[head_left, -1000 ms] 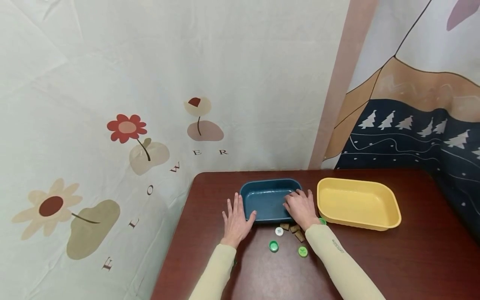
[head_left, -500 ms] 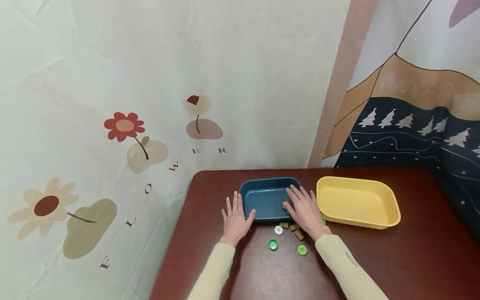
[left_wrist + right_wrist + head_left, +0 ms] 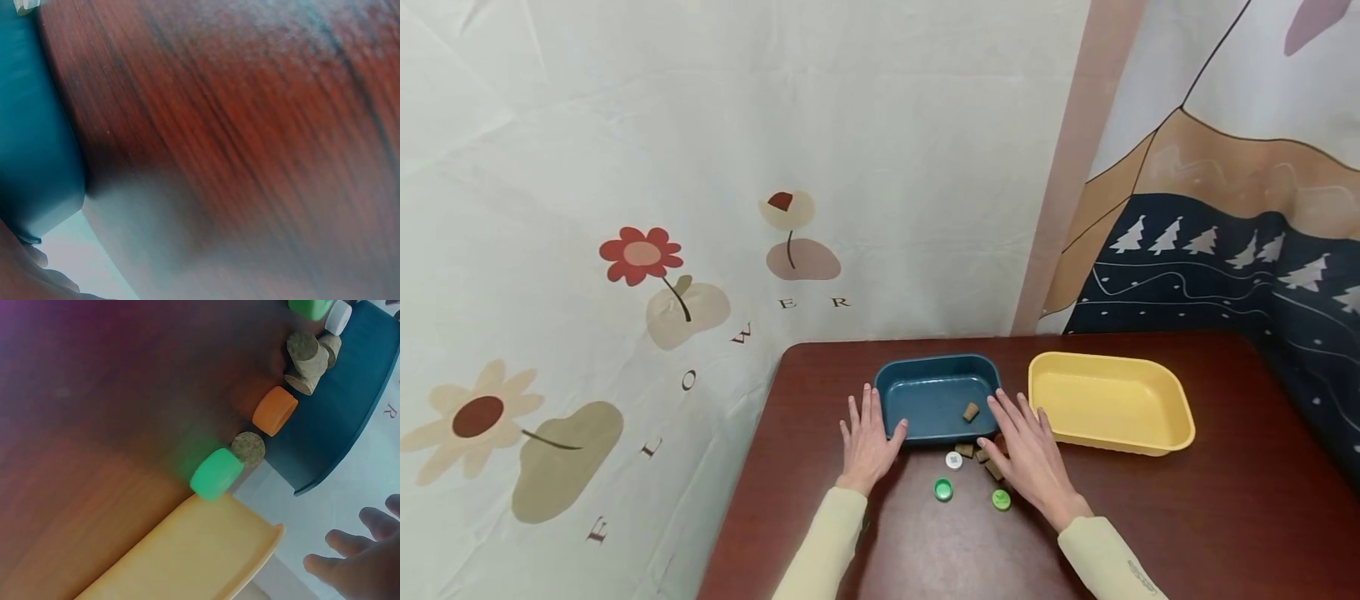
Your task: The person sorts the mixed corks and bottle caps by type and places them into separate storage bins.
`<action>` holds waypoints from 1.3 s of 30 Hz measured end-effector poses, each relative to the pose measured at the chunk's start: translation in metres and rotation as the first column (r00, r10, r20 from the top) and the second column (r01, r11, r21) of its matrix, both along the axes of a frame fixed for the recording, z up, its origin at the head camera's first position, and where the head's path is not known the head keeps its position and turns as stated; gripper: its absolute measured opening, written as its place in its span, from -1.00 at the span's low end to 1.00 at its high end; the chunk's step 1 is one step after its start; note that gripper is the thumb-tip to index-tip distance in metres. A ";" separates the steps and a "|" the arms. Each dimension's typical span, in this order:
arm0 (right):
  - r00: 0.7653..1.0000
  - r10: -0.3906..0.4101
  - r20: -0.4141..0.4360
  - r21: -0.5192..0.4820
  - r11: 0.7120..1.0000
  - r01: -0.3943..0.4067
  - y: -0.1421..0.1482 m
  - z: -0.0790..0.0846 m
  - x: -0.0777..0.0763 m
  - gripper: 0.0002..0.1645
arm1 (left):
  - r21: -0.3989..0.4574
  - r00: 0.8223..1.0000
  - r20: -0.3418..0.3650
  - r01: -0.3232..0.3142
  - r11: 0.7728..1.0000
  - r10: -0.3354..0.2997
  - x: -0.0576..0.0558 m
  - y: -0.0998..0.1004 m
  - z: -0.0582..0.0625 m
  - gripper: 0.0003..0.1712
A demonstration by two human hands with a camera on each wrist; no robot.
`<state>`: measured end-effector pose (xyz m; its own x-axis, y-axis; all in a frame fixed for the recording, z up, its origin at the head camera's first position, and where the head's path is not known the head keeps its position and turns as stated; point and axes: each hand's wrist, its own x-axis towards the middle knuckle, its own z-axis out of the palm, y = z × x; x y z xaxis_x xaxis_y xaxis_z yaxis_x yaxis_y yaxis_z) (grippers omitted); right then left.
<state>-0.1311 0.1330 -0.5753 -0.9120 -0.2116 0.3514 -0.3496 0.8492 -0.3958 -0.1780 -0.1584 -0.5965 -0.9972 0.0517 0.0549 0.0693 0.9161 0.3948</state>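
In the head view my left hand (image 3: pixel 868 446) rests against the left rim of a blue tray (image 3: pixel 925 400), fingers stretched out. The left wrist view shows part of that left hand (image 3: pixel 25 269) beside the tray wall (image 3: pixel 37 125). My right hand (image 3: pixel 1033 458) holds nothing; its spread, straight fingers lie at the tray's right front corner. One cork (image 3: pixel 971 412) lies inside the tray. Before the tray are several corks (image 3: pixel 993 469), a white cap (image 3: pixel 953 460) and green caps (image 3: pixel 943 489). An orange cap (image 3: pixel 275 411) sits among them in the right wrist view.
A yellow tray (image 3: pixel 1112 400) stands right of the blue one. Another green cap (image 3: pixel 216 474) and a cork (image 3: pixel 249 449) lie by the yellow tray's corner. Behind the brown table (image 3: pixel 1247 500) hangs a printed cloth (image 3: pixel 925 167).
My right hand has drawn back out of the blue tray toward the right, its fingers straightening. A cork now shows inside the tray. My left hand has stayed at the rim.
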 end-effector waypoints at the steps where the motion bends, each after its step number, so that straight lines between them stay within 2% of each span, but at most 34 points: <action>1: 1.000 -0.006 0.003 0.000 1.000 0.006 0.001 0.000 0.003 -0.10 | 0.003 1.000 -0.003 -0.001 1.000 0.001 0.000 0.000 0.000 0.05; 7: 0.999 -0.024 -0.027 -0.006 1.000 0.024 0.011 -0.004 0.019 -0.11 | 0.004 1.000 -0.005 -0.004 1.000 0.004 -0.001 0.000 0.000 0.04; 15: 0.999 0.006 -0.050 0.015 1.000 -0.005 0.019 -0.013 0.038 -0.12 | -0.008 1.000 0.002 -0.003 1.000 0.003 -0.001 0.000 0.000 0.04; 22: 0.993 0.075 -0.087 0.034 0.997 -0.073 0.016 -0.021 0.047 -0.28 | 0.008 1.000 -0.009 0.002 1.000 -0.002 0.000 0.000 0.001 0.03; 26: 0.992 0.078 -0.104 0.036 0.997 -0.075 0.012 -0.025 0.048 -0.37 | 0.010 1.000 0.000 0.002 1.000 -0.002 0.001 -0.001 0.000 0.03; 30: 0.996 0.062 -0.065 0.043 0.997 -0.059 0.005 -0.027 0.047 -0.44 | 0.017 1.000 0.001 0.001 1.000 -0.001 0.001 -0.001 0.000 0.03; 36: 0.996 0.021 0.082 0.093 0.995 -0.029 -0.006 -0.026 0.047 -0.51 | 0.033 1.000 -0.012 -0.002 0.999 0.003 0.003 0.000 0.001 0.02; 39: 0.993 -0.004 0.121 0.111 0.994 -0.010 -0.010 -0.026 0.047 -0.52 | 0.029 1.000 -0.015 -0.004 1.000 0.005 0.003 0.000 0.001 0.02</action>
<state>-0.0843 0.1230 -0.6012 -0.9456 -0.2462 0.2125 -0.3076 0.8894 -0.3382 -0.1753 -0.1580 -0.5951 -0.9964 0.0453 0.0711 0.0711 0.9046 0.4204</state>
